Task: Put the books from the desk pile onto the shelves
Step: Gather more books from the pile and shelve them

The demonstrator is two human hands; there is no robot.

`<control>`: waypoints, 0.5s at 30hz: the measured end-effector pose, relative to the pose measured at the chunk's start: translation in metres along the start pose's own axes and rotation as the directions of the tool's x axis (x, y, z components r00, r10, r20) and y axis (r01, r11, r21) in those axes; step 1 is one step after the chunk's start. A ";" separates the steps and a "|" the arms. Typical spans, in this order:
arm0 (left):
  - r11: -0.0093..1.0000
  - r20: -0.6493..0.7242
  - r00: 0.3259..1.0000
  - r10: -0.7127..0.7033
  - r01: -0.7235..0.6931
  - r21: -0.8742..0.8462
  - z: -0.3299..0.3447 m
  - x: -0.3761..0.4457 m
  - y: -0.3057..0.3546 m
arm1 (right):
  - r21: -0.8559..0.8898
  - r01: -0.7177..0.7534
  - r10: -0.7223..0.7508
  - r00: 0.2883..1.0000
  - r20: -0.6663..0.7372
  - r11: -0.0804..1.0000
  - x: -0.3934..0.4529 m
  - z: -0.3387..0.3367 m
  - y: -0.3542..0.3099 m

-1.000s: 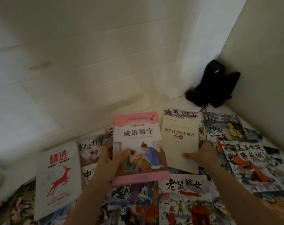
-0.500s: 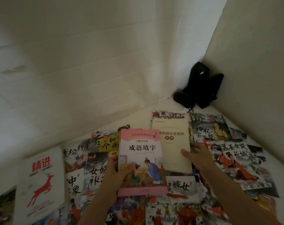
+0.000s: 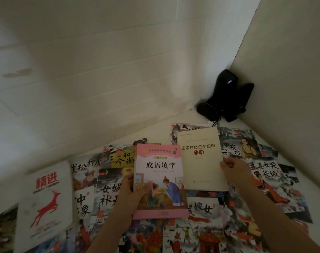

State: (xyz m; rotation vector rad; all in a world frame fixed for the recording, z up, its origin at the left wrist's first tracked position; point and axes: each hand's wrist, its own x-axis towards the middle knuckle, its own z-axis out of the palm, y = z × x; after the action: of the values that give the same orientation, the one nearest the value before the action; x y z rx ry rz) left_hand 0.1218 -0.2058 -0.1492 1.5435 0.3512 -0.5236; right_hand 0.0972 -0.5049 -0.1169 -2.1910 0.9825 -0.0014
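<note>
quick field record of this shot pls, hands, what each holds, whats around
left hand: grips the pink-covered book at its left edge, thumb on the cover
right hand: holds the right edge of the cream booklet
surface: many picture books spread flat and overlapping
far left: white book with a red deer, lying flat
back corner: black object with a cable, against the walls
shelves: not in view

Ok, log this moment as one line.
left hand: holds pink book | right hand: holds cream book | both over spread books
</note>
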 end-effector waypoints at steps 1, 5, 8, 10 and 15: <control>1.000 0.006 1.000 0.001 -0.001 -0.008 0.001 -0.001 0.000 | 0.021 -0.017 0.017 1.000 -0.017 1.000 -0.002 -0.001 -0.002; 0.995 0.034 0.998 0.052 -0.049 -0.087 0.001 -0.002 0.003 | 0.050 0.123 -0.111 0.973 -0.203 0.991 -0.017 -0.019 -0.010; 0.993 0.068 0.997 0.036 -0.028 -0.116 0.000 -0.003 0.002 | 0.068 0.249 -0.214 0.920 -0.328 0.966 -0.026 -0.039 -0.018; 0.995 0.066 0.998 0.011 -0.004 -0.102 0.001 -0.004 0.003 | 0.135 0.280 -0.229 0.924 -0.305 0.950 -0.033 -0.042 -0.027; 0.976 0.106 0.993 -0.056 0.077 -0.204 0.003 -0.006 0.011 | 0.260 0.261 -0.273 0.962 0.011 0.930 -0.077 0.019 -0.054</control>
State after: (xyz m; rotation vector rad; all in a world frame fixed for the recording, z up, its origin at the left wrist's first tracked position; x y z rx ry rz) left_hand 0.1221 -0.2082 -0.1371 1.3022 0.3702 -0.5951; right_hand 0.0826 -0.4194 -0.0765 -2.0561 0.6126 -0.1928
